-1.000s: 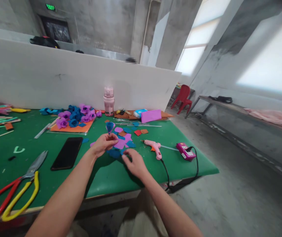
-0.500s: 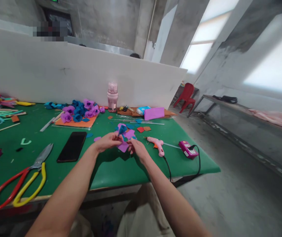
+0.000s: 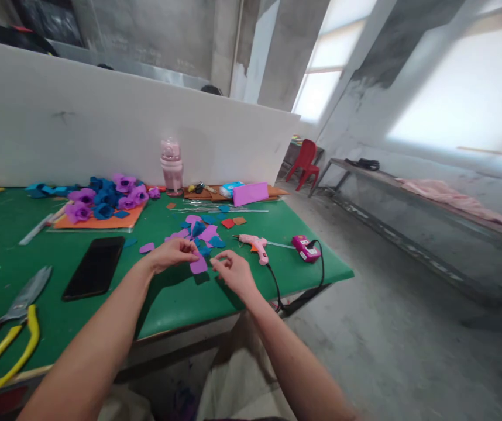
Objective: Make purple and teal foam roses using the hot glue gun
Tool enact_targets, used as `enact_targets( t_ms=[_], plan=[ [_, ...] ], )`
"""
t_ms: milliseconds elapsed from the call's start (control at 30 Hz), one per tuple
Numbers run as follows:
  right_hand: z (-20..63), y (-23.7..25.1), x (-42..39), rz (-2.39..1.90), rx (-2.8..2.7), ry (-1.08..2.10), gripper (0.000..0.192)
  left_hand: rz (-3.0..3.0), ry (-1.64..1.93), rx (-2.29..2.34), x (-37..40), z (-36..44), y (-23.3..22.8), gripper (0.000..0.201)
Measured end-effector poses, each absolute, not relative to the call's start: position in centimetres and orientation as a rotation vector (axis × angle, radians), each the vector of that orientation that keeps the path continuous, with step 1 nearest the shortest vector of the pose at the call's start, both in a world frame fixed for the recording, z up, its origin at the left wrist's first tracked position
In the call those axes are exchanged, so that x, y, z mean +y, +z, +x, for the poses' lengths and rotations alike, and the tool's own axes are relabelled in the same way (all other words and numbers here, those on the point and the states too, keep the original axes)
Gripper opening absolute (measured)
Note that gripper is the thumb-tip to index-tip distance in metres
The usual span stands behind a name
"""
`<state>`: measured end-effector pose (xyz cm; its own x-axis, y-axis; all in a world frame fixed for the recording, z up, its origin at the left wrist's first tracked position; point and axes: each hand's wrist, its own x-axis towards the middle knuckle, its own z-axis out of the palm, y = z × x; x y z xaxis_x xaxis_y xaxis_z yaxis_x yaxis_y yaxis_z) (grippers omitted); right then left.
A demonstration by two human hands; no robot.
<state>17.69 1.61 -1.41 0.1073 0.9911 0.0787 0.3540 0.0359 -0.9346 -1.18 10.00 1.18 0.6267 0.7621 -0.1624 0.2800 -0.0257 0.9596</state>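
My left hand (image 3: 172, 256) pinches a purple petal piece (image 3: 199, 264) between thumb and fingers, over the green table. A cupped blue piece (image 3: 197, 228) shows just above these fingertips; whether the hand also holds it, I cannot make out. My right hand (image 3: 233, 271) is just to the right of the petal, apart from it, with fingers loosely bent and nothing visible in them. Behind both hands lies a loose pile of purple and blue petal pieces (image 3: 209, 233). A pink glue gun (image 3: 254, 245) rests to the right of my right hand.
A black phone (image 3: 94, 268) and large scissors (image 3: 25, 295) lie at left. Purple and blue flowers (image 3: 102, 202) sit on orange sheets. A pink bottle (image 3: 172, 169) stands by the white partition (image 3: 123, 128). The glue gun's cord runs towards a purple power block (image 3: 306, 248) near the right edge.
The view has turned right, so everything appears further left. My right hand has drawn away from the purple petal, while my left hand still holds it.
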Motion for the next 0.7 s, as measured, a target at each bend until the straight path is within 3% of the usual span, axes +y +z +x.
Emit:
enact_targets(
  t_ms=[100,167,267,433,633,700],
  plan=[
    [23.2,-0.8,1.2,-1.717,-1.370,0.317,0.022,1.638,0.370,0.864,10.1,-1.3,1.0,0.021],
    [26.9,-0.8,1.4,-1.952,-1.354,0.117,0.023,1.680,0.338,0.864,10.1,-1.3,0.6,0.018],
    [30.0,-1.0,2.5,-2.249,-1.501,0.364,0.027,1.732,0.335,0.888,10.1,-1.0,0.2,0.014],
    [29.8,-1.2,4.7,-2.261,-1.599,0.524,0.013,1.723,0.331,0.907,10.3,-0.8,-0.3,0.013],
    [28.6,-0.6,3.7,-2.153,-1.470,0.649,0.015,1.728,0.375,0.976,10.4,-0.9,-0.4,0.015],
    [27.6,-0.4,2.0,-1.889,-1.231,0.722,0.022,1.731,0.368,0.993,10.3,-0.9,-0.3,0.015]
  ],
)
